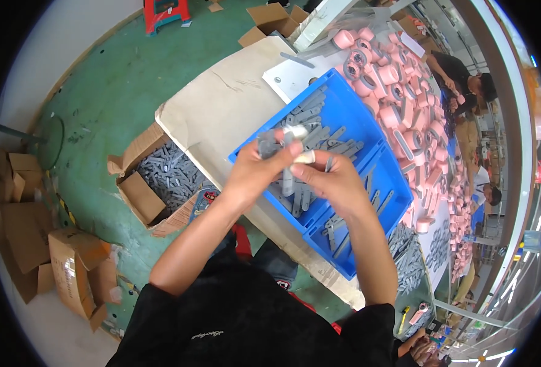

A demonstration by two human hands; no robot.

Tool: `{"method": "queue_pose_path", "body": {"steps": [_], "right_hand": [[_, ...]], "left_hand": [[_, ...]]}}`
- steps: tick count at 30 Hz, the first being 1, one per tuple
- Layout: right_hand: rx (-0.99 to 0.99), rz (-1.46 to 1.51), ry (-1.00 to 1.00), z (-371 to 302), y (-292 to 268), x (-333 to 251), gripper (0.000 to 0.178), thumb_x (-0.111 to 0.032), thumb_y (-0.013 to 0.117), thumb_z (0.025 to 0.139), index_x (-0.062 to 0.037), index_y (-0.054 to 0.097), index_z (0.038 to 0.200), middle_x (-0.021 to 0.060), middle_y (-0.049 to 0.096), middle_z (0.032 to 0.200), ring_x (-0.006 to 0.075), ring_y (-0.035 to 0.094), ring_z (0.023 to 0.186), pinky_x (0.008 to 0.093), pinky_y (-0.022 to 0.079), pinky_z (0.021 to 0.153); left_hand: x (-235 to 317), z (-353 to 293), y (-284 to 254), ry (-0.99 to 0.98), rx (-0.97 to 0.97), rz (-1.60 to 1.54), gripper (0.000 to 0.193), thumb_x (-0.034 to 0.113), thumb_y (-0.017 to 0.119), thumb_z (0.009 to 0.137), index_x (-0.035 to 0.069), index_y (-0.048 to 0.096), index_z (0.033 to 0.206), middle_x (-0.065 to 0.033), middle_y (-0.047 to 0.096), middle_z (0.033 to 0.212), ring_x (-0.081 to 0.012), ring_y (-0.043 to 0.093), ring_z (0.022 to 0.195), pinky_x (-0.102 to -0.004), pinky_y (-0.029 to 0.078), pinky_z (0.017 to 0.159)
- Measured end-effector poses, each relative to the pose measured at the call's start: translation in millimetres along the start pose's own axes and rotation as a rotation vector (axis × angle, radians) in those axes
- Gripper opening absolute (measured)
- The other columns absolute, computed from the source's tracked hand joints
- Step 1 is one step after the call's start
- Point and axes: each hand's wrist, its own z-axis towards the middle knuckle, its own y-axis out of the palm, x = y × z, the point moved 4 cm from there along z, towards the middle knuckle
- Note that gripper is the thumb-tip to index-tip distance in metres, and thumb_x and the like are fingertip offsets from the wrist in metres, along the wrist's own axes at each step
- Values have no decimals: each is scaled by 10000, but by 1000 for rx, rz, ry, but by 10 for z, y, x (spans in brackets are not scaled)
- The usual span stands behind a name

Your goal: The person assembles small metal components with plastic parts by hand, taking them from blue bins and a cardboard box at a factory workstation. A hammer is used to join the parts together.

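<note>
Grey strips [288, 182] | left hand [255, 171] clamped on them | right hand [334, 180] beside, its grip I cannot tell | blue tray [356, 110] below

Factory/wkshp — pink pcs [390, 74] heaped, grey pts [310, 114] in blue bin [356, 104], cardboard boxes [69, 272] — co-wkr [457, 72] nearby

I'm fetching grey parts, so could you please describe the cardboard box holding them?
Start at the beige table. Beside its left edge sits an open cardboard box. Heaped grey strips set it apart from the boxes farther left.
</note>
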Motion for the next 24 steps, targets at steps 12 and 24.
{"method": "queue_pose_path", "body": {"steps": [12,24], "right_hand": [[394,-1035,-377,198,124,190,294,-196,769,793,-21,627,983,150,680,953,357,652,839,412,513,697],[274,-372,-35,273,-345,245,184,-174,703,882,-15,700,975,21,660,722,100,564,538,268,440,513]], "left_hand": [[197,-252,-490,27,305,-388,271,361,479,1037,99,518,978,-43,583,787,-208,632,725,-352,536,686],[-1,-314,-739,18,85,-398,338,345,511,1033,110,463,794,18,424,641,-77,345,528,-244,292,494]]}}
